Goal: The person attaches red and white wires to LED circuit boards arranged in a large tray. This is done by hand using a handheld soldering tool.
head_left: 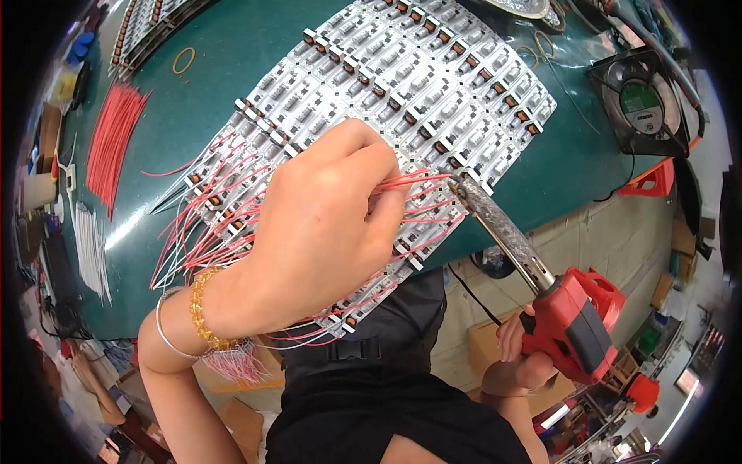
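Observation:
A large panel of white circuit boards (363, 83) lies on the green table, its rows filled with small dark and orange parts. Above its near half my left hand (328, 213) is closed, pinching several thin red wires (410, 180) that point right. My right hand (522, 352) grips the red and black handle of a soldering gun (573, 329). The iron's worn metal tip meets or nearly touches the ends of the held wires at the panel's right side. More red and white wires (185, 243) stick out from the boards to the left, partly hidden by my left hand and wrist.
Bundles of red wires (114, 147) and white wires (91, 247) lie on the left of the table (185, 97). A black fan (641, 104) stands at the right. Another board panel (147, 35) sits at the back left, near a rubber band (184, 60).

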`<control>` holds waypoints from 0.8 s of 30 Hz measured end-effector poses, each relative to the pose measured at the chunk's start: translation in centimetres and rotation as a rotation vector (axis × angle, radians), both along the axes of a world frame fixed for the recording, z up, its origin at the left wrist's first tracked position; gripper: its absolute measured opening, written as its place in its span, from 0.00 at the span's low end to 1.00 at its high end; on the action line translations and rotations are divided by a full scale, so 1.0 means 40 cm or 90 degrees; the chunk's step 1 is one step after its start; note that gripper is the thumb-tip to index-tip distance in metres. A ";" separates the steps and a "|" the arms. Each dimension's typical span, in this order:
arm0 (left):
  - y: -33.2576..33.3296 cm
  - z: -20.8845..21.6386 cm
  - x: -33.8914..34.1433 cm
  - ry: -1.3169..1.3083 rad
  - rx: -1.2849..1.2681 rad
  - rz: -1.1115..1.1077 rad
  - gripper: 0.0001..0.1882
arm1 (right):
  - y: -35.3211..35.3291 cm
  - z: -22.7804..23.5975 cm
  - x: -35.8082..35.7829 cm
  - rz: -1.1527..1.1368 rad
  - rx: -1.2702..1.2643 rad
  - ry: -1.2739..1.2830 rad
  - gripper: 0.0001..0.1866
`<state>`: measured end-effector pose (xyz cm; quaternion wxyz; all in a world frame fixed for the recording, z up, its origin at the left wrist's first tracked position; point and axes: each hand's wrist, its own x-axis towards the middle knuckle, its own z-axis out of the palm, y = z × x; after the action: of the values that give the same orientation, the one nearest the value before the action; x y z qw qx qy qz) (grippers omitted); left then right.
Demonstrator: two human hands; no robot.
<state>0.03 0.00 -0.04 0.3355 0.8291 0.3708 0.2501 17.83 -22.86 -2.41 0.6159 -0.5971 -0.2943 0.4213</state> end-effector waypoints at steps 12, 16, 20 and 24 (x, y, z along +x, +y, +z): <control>0.002 -0.001 -0.002 -0.001 -0.011 0.007 0.03 | -0.078 -0.062 0.049 0.017 -0.052 -0.290 0.33; 0.003 -0.005 0.013 -0.021 -0.003 -0.005 0.02 | -0.058 -0.057 0.018 -0.079 0.019 -0.203 0.32; -0.003 -0.013 -0.002 -0.003 0.007 0.008 0.02 | 0.013 -0.017 0.023 0.082 0.028 -0.092 0.49; 0.006 -0.003 0.005 -0.018 0.007 -0.009 0.03 | 0.006 0.006 0.013 0.042 0.016 -0.119 0.46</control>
<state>0.23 0.24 -0.17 0.3379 0.8299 0.3588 0.2613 18.37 -22.64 -2.18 0.5791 -0.6159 -0.3752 0.3800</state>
